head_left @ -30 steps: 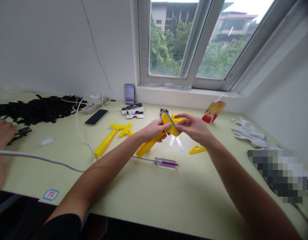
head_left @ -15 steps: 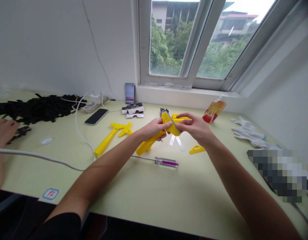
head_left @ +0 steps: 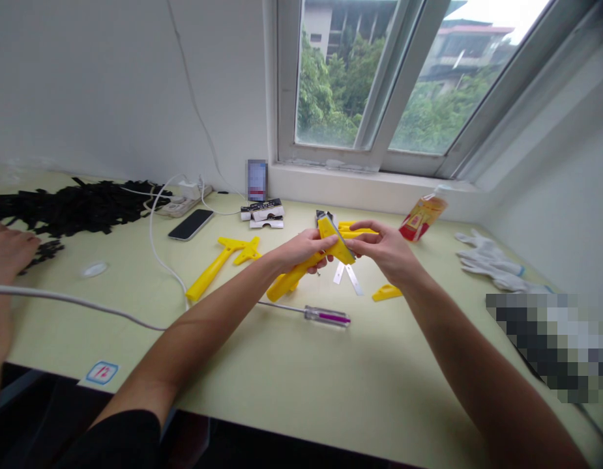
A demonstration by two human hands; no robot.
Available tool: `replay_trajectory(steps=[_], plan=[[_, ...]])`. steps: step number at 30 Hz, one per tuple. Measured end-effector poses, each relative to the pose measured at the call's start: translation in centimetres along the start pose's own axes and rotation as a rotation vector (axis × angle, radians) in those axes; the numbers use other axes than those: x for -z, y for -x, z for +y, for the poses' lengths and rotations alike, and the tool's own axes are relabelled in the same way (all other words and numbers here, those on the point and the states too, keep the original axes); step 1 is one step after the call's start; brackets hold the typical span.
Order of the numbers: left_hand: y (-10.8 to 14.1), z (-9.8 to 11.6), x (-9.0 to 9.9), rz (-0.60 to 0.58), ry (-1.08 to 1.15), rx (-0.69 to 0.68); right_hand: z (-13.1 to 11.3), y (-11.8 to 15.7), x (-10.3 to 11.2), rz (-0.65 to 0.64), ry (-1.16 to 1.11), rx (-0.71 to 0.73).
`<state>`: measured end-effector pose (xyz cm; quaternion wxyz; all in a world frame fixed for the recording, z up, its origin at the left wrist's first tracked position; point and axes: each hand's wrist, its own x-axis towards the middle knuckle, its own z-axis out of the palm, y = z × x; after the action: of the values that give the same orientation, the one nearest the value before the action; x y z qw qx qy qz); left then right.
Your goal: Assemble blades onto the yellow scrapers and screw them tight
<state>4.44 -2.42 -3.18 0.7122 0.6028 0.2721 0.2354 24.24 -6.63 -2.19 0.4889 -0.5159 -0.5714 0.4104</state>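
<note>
Two hands work over one yellow scraper [head_left: 336, 242], held above the middle of the desk [head_left: 262, 365]. The left hand [head_left: 304, 251] is closed around its handle, and the right hand [head_left: 384, 251] is narrowed to a pinch on the head, where a thin metal blade [head_left: 341, 234] lies along one side. It looks like light, stiff plastic, so the handle seems the safest hold; the blade edge may be sharp and is best kept clear of the fingers. Just below lie two pale strips [head_left: 345, 277], possibly spare blades. Nearby are a second scraper [head_left: 213, 277], a yellow wedge [head_left: 386, 293] and a screwdriver [head_left: 328, 317] with a purple stripe. At lower left, a sticker [head_left: 102, 372] bears red writing, perhaps "12"; the pouch [head_left: 423, 218] print is unreadable. Another person's hand [head_left: 8, 251] sits at far left, near black scraps [head_left: 71, 208].
</note>
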Motion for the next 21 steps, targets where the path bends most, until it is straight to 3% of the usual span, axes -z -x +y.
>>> replay_trajectory(steps=[11,21], plan=[[0.13,-0.23,-0.03,0.039,-0.159,-0.036,-0.14,0.31,-0.24,-0.066,0.008,0.052],[-0.15,-0.45,-0.12,0.033,-0.153,-0.039,-0.02,0.40,-0.26,-0.029,0.127,0.119]])
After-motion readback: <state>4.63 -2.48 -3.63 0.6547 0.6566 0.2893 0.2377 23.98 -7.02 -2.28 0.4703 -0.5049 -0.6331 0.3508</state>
